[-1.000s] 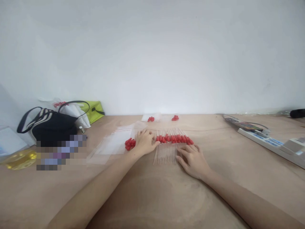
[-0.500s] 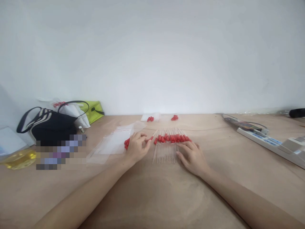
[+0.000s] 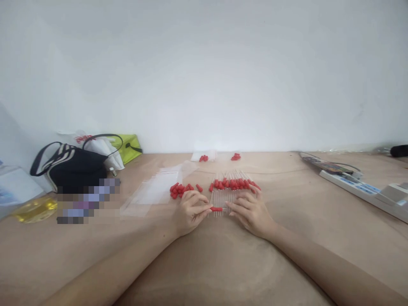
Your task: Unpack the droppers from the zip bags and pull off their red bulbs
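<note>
Near the red-bulbed clear tubes (image 3: 234, 183), my left hand (image 3: 193, 211) pinches a slim red bulb (image 3: 217, 209), my right hand (image 3: 250, 212) a thin clear tube (image 3: 225, 209), seemingly for alignment.

A black bag (image 3: 79, 172) sits left, a power strip (image 3: 365, 190) right.

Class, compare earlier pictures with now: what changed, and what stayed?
The left hand moved toward the person and pinches a small red rubbery bulb; the right hand shifted slightly left, toward it. The pile of loose red bulbs is less covered. The black fabric bag and white plastic power strip stayed put.
</note>
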The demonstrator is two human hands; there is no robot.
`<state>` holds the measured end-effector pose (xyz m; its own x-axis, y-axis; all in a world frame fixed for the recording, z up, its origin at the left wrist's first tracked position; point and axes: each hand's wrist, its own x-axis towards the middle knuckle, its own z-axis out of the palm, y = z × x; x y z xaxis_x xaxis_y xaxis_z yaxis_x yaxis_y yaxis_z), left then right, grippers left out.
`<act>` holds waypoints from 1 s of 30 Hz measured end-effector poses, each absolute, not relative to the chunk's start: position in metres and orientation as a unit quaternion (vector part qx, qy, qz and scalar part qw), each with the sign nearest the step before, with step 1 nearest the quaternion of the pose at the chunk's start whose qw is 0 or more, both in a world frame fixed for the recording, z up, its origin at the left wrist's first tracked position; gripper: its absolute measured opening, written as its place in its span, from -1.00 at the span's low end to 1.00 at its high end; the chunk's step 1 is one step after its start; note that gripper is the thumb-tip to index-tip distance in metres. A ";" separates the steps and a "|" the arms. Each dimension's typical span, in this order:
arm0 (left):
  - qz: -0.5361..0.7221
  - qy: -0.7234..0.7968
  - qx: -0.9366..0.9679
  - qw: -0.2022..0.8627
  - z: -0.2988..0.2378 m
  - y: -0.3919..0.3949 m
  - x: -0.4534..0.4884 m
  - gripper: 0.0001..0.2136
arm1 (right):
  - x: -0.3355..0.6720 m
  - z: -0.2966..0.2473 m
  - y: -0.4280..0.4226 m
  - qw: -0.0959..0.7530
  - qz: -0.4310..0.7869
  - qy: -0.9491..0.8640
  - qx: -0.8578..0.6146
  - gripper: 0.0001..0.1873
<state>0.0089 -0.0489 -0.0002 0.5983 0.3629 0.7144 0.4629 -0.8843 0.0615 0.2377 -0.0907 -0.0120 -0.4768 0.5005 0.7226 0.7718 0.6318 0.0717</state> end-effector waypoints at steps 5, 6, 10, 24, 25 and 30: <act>-0.344 -0.223 -0.911 0.038 -0.001 -0.050 0.013 -0.79 | 0.232 -0.013 -0.090 0.346 -0.181 -0.840 -0.377 -0.78; -0.331 -0.215 -0.918 0.033 -0.002 -0.050 0.014 -0.76 | 0.232 -0.013 -0.090 0.347 -0.178 -0.841 -0.375 -0.78; -0.321 -0.194 -0.926 0.035 -0.004 -0.049 0.020 -0.80 | 0.231 -0.012 -0.092 0.350 -0.172 -0.846 -0.363 -0.77; -0.303 -0.260 -0.915 0.063 -0.002 -0.050 -0.007 -0.77 | 0.255 -0.014 -0.094 0.351 -0.166 -0.826 -0.410 -0.74; -0.314 -0.279 -0.905 0.064 -0.002 -0.048 -0.015 -0.78 | 0.261 -0.015 -0.093 0.357 -0.164 -0.811 -0.435 -0.74; -0.377 -0.320 -0.868 0.043 -0.005 -0.043 -0.036 -0.78 | 0.268 -0.019 -0.088 0.383 -0.147 -0.759 -0.506 -0.74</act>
<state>-0.0355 -0.0434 -0.0047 0.5109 0.5223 0.6828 0.5873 -0.7921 0.1664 0.2680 -0.0876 -0.0186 -0.1948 0.6552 0.7299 0.8799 0.4455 -0.1651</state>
